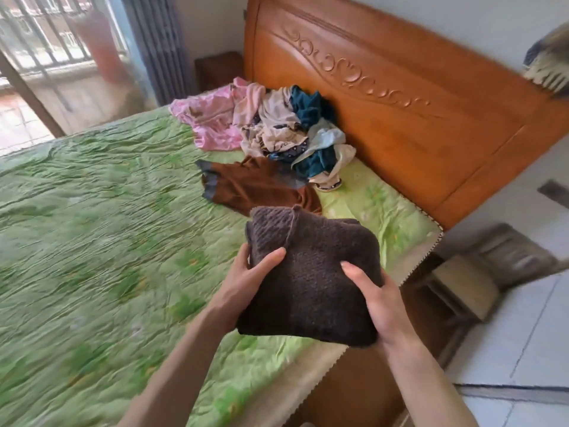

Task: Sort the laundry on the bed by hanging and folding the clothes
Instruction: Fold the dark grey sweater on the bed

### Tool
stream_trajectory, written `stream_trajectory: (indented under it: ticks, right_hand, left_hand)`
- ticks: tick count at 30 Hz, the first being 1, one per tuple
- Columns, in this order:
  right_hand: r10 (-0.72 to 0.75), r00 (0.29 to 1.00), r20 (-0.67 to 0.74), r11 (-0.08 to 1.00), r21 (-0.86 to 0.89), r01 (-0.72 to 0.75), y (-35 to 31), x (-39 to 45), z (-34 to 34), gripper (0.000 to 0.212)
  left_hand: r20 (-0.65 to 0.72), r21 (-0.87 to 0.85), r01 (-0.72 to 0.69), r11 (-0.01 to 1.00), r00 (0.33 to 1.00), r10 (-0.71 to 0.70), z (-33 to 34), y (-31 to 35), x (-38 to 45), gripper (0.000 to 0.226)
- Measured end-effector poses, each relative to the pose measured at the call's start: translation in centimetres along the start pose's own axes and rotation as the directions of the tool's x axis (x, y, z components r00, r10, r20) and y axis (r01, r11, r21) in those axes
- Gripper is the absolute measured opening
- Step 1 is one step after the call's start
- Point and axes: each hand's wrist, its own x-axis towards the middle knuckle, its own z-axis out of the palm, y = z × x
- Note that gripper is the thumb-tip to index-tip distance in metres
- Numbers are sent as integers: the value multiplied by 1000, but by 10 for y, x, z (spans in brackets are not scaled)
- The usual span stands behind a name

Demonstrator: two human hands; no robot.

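Dark-brown knit sweater [311,272], already folded into a thick square, held up above the near right corner of the bed [92,226], left hand [243,285] and right hand [378,303] apart at opposite edges, thumbs on top and fingers curled beneath. Looks like the folding step finished for this piece, with setting it down flat on bare green quilt as the likely next move (keeping the folds from slipping). Still unsorted by the headboard [400,97]: mixed laundry heap [286,131] and rust-brown garment [255,186].
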Motion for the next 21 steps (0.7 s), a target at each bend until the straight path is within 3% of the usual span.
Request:
stream_trajectory:
  ticks: [9,13,15,18,21]
  right_hand:
    - [-11,971,-241,988,145,48,-30,-31,-95,55]
    - [16,924,-383,966,246,86,-34,-56,-127,42]
    - [22,889,-457,953,277,119,-33,-71,-143,53]
    - [48,837,-545,926,338,167,-23,-92,-168,93]
    - [93,817,-569,891,413,186,-16,-115,-192,87]
  left_hand:
    - [259,117,-56,991,966,24,126,14,33,93]
    - [402,202,-89,975,916,1,183,19,32,73]
    - [483,218,-87,972,875,-30,211,21,27,66]
    - [596,245,-66,967,798,-96,251,22,16,69]
    - [670,292,-67,954,726,-154,282,23,7,70]
